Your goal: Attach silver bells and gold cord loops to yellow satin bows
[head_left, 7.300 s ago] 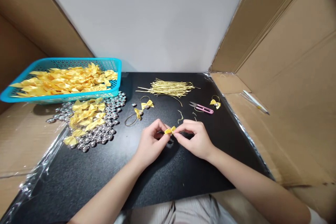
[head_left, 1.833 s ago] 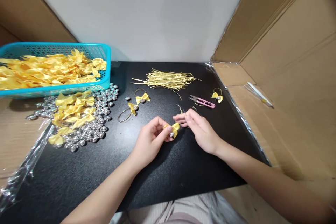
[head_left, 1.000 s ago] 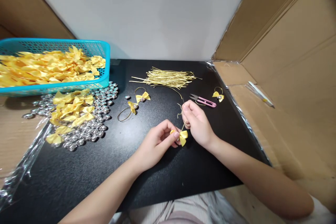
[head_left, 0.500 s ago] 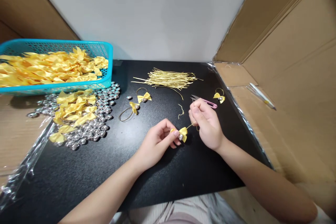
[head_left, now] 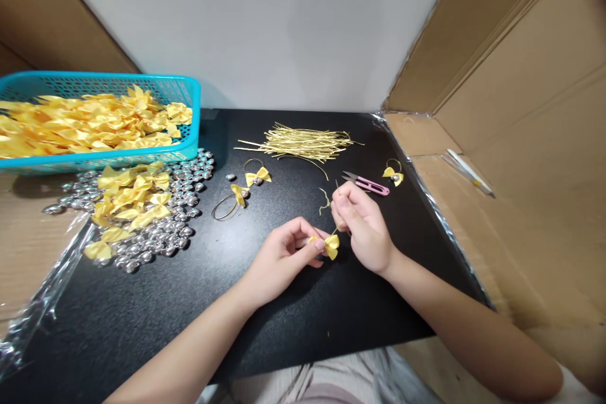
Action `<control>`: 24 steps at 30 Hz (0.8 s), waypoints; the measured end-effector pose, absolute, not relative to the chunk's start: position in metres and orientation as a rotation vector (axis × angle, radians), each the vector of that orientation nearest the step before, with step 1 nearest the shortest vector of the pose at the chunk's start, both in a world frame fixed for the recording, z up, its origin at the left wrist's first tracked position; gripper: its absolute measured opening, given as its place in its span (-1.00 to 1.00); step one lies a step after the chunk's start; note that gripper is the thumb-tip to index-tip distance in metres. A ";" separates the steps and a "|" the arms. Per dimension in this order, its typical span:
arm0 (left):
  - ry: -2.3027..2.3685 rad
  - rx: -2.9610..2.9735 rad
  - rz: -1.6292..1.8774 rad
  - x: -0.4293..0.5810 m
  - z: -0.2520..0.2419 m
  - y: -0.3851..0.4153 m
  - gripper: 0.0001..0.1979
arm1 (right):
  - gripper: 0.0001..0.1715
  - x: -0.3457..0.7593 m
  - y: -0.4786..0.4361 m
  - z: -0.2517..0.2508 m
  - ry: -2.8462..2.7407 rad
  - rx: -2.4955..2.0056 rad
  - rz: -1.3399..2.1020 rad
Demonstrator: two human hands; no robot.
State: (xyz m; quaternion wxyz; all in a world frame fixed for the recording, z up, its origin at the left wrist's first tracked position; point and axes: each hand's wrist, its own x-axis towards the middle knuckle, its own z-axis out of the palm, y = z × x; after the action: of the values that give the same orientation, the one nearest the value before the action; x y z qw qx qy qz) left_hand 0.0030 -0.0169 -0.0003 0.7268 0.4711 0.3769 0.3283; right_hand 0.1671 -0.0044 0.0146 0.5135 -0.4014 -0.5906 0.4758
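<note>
My left hand (head_left: 288, 255) pinches a small yellow ribbon bow (head_left: 332, 247) between thumb and fingers, low over the black table. The thumb covers most of the bow's middle. From the bow a thin gold cord (head_left: 336, 229) runs up to my right hand (head_left: 362, 224), whose thumb and fingertips are closed on it. Just beyond the right hand lie pink thread snips (head_left: 374, 187), with the blades pointing left. A thin curly scrap of cord (head_left: 324, 202) rests left of the right fingertips.
A blue basket (head_left: 197, 120) full of yellow bows stands at the left. Loose bows (head_left: 135, 192) lie among silver beads (head_left: 177, 227). Gold cords (head_left: 307, 141) are piled at the back. Looped bows (head_left: 258, 177) lie mid-table, another looped bow (head_left: 392, 174) at right. Tweezers (head_left: 468, 172) lie on cardboard.
My right hand has moved left, closer to the bow, so the cord between my hands is shorter. The left thumb now covers the bow's silver bead.
</note>
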 end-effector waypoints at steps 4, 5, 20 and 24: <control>0.847 1.028 0.702 0.003 0.001 -0.016 -0.73 | -0.63 0.167 -0.004 0.016 -1.422 -0.968 1.147; 0.851 1.025 0.697 0.002 0.000 -0.016 -0.73 | -0.63 0.168 -0.004 0.016 -1.416 -0.964 1.145; 0.835 0.944 0.755 0.003 -0.001 -0.016 -0.65 | -0.58 0.181 0.002 0.011 -1.455 -1.050 1.063; 0.849 0.932 0.776 0.004 0.001 -0.016 -0.63 | -0.63 0.183 0.002 0.008 -1.433 -1.092 1.041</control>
State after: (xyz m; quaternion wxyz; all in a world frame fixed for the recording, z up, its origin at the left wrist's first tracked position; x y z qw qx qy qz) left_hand 0.0036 -0.0164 0.0007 0.7383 0.4247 0.3866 0.3537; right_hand 0.1826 0.0024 0.0085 0.5058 -0.4528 -0.5941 0.4315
